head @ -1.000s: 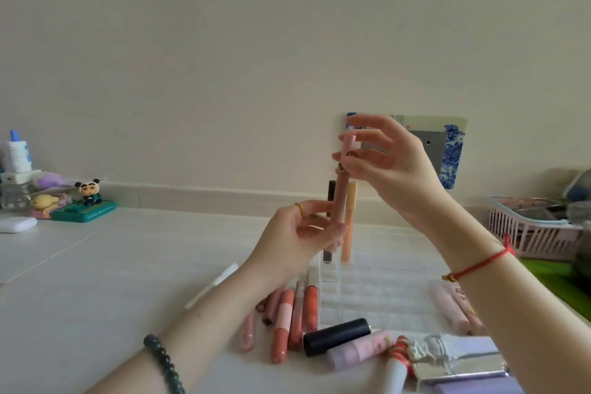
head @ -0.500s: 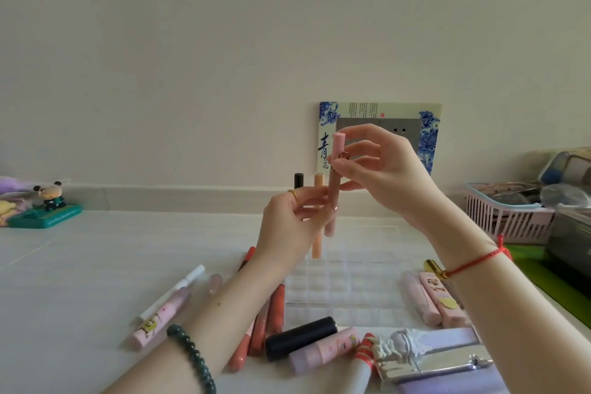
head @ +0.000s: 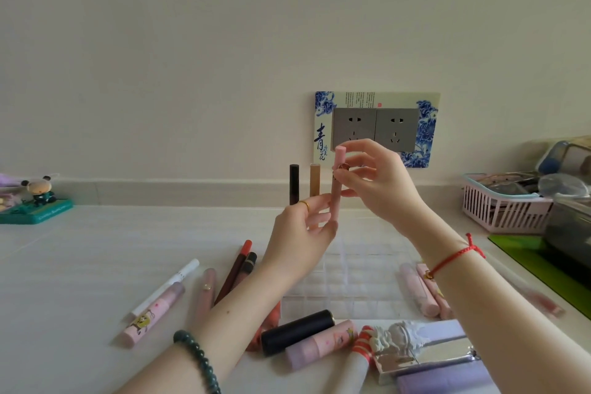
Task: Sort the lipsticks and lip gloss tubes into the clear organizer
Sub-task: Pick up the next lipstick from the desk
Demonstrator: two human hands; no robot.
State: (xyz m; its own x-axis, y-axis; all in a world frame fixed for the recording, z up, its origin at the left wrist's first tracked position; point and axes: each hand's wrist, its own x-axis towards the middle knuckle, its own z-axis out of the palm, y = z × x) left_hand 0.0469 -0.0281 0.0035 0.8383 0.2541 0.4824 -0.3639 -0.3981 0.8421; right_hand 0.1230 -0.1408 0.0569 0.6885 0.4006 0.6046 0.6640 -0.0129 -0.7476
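One pink gloss tube (head: 335,205) is held upright in the air, over the far edge of the clear organizer (head: 361,275). I read the right hand (head: 380,182) as pinching its upper end, while the left hand (head: 300,233) pinches its lower part. Behind it a black tube (head: 294,184) and a tan tube (head: 314,181) stand upright, probably in the organizer's back row; their bases are hidden. Loose tubes (head: 153,313) lie on the white table (head: 80,265) around it.
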